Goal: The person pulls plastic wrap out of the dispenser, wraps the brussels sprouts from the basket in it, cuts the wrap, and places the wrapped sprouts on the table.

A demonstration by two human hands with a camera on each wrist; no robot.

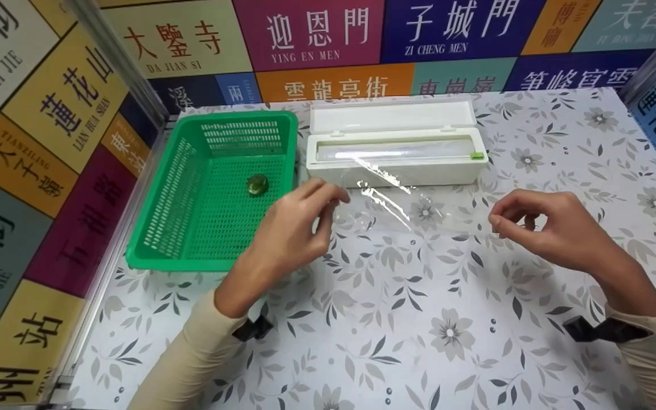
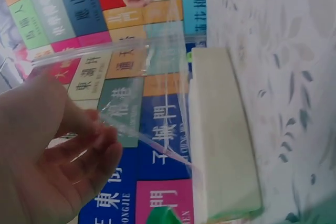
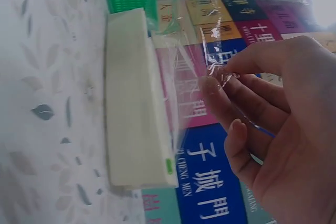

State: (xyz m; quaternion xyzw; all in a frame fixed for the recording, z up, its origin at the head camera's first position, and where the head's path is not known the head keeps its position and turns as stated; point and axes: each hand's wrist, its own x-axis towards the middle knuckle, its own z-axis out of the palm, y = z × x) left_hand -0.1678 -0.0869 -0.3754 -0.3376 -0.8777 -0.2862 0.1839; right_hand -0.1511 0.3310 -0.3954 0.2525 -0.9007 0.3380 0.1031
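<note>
A sheet of clear plastic wrap (image 1: 388, 199) stretches between both hands, in front of a white wrap dispenser box (image 1: 396, 175). My left hand (image 1: 288, 233) pinches the wrap's left edge between thumb and fingers. On the other side, my right hand (image 1: 556, 228) pinches the right edge; in the right wrist view the film (image 3: 212, 51) bunches at its fingertips. The dispenser's lid (image 1: 390, 115) stands raised at the back, and a roll of film (image 1: 396, 150) lies inside. In the left wrist view the film (image 2: 168, 103) runs down toward the box.
To the left stands a green plastic basket (image 1: 134, 250) with a small round dark green item (image 1: 257, 184) in it. A green cutter slide (image 1: 477, 155) sits at the box's right end. Panels with printed signs (image 1: 316, 34) border the floral tabletop (image 1: 362, 353).
</note>
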